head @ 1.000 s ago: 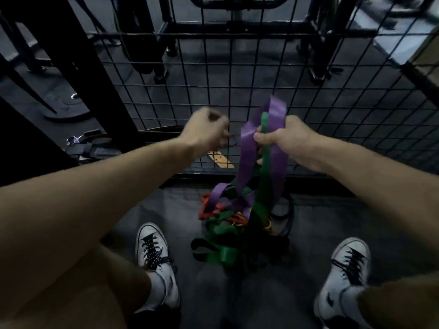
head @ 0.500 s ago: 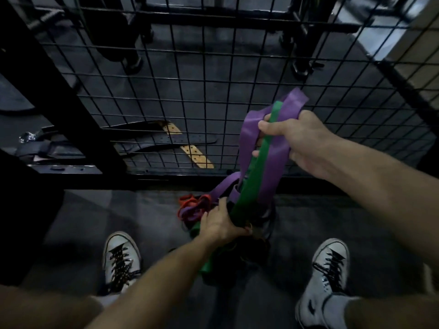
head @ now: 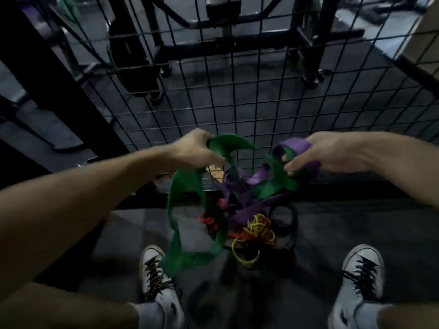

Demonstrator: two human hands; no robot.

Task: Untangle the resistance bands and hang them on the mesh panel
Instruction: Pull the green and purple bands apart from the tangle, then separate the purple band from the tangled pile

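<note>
A wide green band (head: 185, 186) hangs in a long loop from my left hand (head: 197, 150), which is shut on its top. A purple band (head: 294, 146) is gripped by my right hand (head: 316, 153), and the green band also passes under those fingers. Between my hands, both bands run down into a tangle (head: 247, 219) of red, yellow, purple and black bands on the dark floor. The black mesh panel (head: 237, 103) stands upright just beyond my hands, with nothing hanging on it in view.
My two white sneakers (head: 156, 276) (head: 361, 274) flank the pile. A thick black post (head: 47, 74) slants at the left. Gym equipment frames (head: 306, 41) stand behind the mesh. A belt lies on the floor beyond the panel.
My left hand came up from the pile with the green band and pulled it out to the left. My right hand dropped lower, and the two bands are now spread apart.
</note>
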